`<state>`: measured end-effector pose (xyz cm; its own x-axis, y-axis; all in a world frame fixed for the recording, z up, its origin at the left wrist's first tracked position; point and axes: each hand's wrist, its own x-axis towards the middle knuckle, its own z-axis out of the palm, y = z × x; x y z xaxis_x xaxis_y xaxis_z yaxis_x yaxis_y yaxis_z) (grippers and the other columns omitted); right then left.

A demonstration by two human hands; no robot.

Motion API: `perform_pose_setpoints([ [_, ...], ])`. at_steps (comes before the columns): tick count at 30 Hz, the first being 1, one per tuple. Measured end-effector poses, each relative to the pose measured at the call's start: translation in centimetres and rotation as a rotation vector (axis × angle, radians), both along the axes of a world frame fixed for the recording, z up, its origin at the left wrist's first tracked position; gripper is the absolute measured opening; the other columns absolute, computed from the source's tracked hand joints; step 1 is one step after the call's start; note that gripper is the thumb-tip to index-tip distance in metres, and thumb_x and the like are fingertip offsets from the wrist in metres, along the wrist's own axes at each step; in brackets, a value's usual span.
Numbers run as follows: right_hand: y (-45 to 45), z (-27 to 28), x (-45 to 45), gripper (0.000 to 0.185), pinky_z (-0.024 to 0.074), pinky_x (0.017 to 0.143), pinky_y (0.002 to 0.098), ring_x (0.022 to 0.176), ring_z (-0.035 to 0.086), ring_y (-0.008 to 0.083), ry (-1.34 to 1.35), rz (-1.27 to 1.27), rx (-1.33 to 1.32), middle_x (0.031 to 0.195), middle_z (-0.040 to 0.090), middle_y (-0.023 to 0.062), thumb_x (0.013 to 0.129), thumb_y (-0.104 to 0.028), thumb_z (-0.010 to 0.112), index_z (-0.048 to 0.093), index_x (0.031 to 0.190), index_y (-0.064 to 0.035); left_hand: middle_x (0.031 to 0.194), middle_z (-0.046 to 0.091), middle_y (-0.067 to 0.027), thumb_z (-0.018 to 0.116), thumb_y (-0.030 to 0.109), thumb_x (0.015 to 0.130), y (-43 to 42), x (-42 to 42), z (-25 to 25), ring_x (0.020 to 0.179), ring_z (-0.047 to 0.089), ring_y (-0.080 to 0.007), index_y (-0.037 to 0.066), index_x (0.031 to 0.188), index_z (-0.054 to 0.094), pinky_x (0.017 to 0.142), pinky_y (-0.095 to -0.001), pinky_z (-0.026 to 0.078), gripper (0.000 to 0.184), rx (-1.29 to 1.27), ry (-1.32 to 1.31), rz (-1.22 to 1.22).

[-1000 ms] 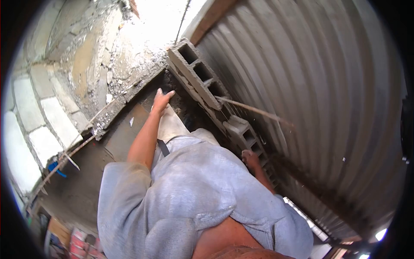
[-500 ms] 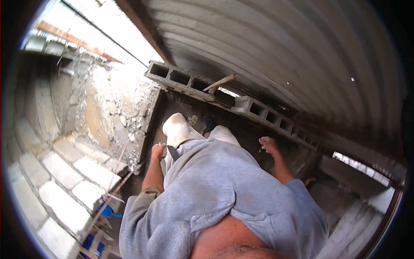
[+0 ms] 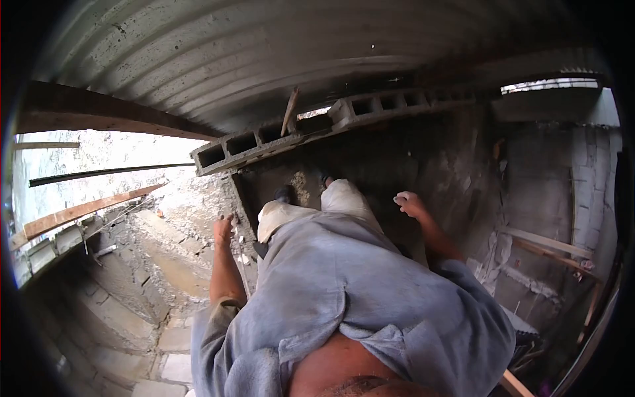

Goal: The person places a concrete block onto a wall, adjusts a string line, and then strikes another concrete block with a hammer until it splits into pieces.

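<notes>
Beside the left thigh, my left hand [image 3: 223, 229] hangs above the rough rubble edge, its fingers slightly apart and nothing visible in it. My right hand [image 3: 411, 204] is held out past the right knee, loosely curled with its fingers apart, and no object shows in it. Neither hand touches the row of hollow concrete blocks [image 3: 243, 144] that runs across in front of my legs. A stick [image 3: 290, 112] leans up from a gap in that row. Pale, dusty trousers [image 3: 347, 198] cover my legs, and a dark shoe [image 3: 284, 193] shows beyond the left knee.
Corrugated metal sheeting [image 3: 251, 46] slopes close overhead, with a dark wooden beam [image 3: 112, 114] at its left edge. Broken mortar and paving [image 3: 165, 264] lie at the left. On the right are a block wall [image 3: 585, 172] and wooden battens [image 3: 546, 242].
The view has turned, so the block row now crosses the top. My right hand has come away from the blocks. My left hand has moved outward from my leg.
</notes>
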<state>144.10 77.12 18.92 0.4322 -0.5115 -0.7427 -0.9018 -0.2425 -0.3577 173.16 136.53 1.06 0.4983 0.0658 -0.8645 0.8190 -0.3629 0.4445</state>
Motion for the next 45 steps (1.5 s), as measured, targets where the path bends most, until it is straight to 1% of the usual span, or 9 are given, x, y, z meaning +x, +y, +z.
perform_pose_setpoints([
  [11,2.6,-14.3,-21.0,0.037,0.0495,0.068,0.0345,0.078,0.065,0.0181,-0.131,0.049,0.282,0.090,0.070,0.0083,0.090,-0.034,0.059,0.066,0.110,-0.0035,0.099,0.061,-0.0177,0.066,0.025,0.086,3.4,1.2,-0.8,0.085,0.062,-0.0257,0.005,0.136,0.046,0.070,-0.0417,0.055,0.058,0.197,-0.099,-0.521],
  [21,0.4,-6.3,-3.3,0.045,0.0422,0.044,0.0263,0.062,0.059,0.0109,0.040,0.042,0.215,0.085,0.064,0.0028,0.087,-0.036,0.065,0.061,0.119,-0.0056,0.097,0.062,-0.0156,0.068,0.032,0.082,-0.5,-7.6,8.9,0.086,0.059,-0.0252,0.000,0.140,0.040,0.069,-0.0402,0.052,0.072,0.113,-0.056,0.002],
  [25,0.1,-4.9,2.8,0.045,0.0529,0.066,0.0329,0.069,0.066,0.0193,-0.070,0.077,0.180,0.094,0.069,0.0132,0.087,-0.033,0.064,0.061,0.118,-0.0012,0.110,0.062,-0.0183,0.069,0.031,0.083,-2.0,-10.9,10.9,0.095,0.060,-0.0265,-0.001,0.141,0.038,0.075,-0.0398,0.052,0.074,0.125,0.071,0.000],
  [31,3.8,-5.8,6.4,0.045,0.0520,0.078,0.0324,0.085,0.067,0.0221,-0.138,0.562,0.425,0.105,0.069,0.0135,0.084,-0.036,0.064,0.066,0.115,-0.0041,0.125,0.061,-0.0190,0.068,0.028,0.086,-8.6,-12.9,18.3,0.118,0.055,-0.0244,-0.003,0.130,0.053,0.102,-0.0321,0.040,0.056,-0.323,-0.075,-0.733],
  [32,5.6,-5.4,6.8,0.043,0.0510,0.083,0.0334,0.092,0.066,0.0237,-0.161,0.746,0.467,0.107,0.068,0.0138,0.084,-0.037,0.064,0.067,0.113,-0.0047,0.121,0.063,-0.0173,0.069,0.024,0.084,-7.6,-15.1,13.3,0.112,0.059,-0.0245,-0.001,0.122,0.060,0.099,-0.0318,0.044,0.046,-0.352,-0.312,-0.890],
  [35,11.2,-4.0,7.3,0.040,0.0485,0.089,0.0363,0.103,0.063,0.0276,-0.114,1.047,0.473,0.109,0.068,0.0144,0.082,-0.036,0.062,0.069,0.108,-0.0059,0.096,0.070,-0.0172,0.067,0.030,0.082,-7.0,-15.8,12.9,0.087,0.067,-0.0322,0.004,0.105,0.068,0.078,-0.0382,0.051,0.035,-0.363,-0.160,-0.841],
  [39,16.0,-4.4,8.7,0.034,0.0476,0.069,0.0427,0.079,0.063,0.0353,-0.181,0.984,0.244,0.085,0.064,0.0223,0.080,-0.033,0.061,0.063,0.081,0.0010,0.086,0.064,-0.0237,0.061,0.025,0.085,-5.3,-14.0,15.6,0.082,0.062,-0.0331,0.000,0.089,0.063,0.074,-0.0417,0.046,0.025,-0.131,-0.268,-0.909],
  [43,17.6,-1.0,12.1,0.030,0.0482,0.068,0.0368,0.076,0.064,0.0248,-0.106,0.972,0.277,0.082,0.067,0.0169,0.085,-0.027,0.060,0.064,0.087,0.0025,0.092,0.065,-0.0238,0.063,0.029,0.084,-3.0,-12.6,23.9,0.089,0.062,-0.0359,-0.001,0.097,0.063,0.078,-0.0433,0.046,0.033,-0.290,-0.193,-0.508],
  [45,17.0,-0.8,14.1,0.028,0.0481,0.069,0.0329,0.075,0.062,0.0175,-0.110,0.935,0.494,0.081,0.067,0.0114,0.086,-0.026,0.060,0.065,0.088,0.0018,0.087,0.064,-0.0212,0.064,0.028,0.083,-2.2,-13.1,22.7,0.085,0.063,-0.0299,-0.001,0.096,0.063,0.077,-0.0411,0.046,0.032,-0.245,-0.224,-0.688],
])
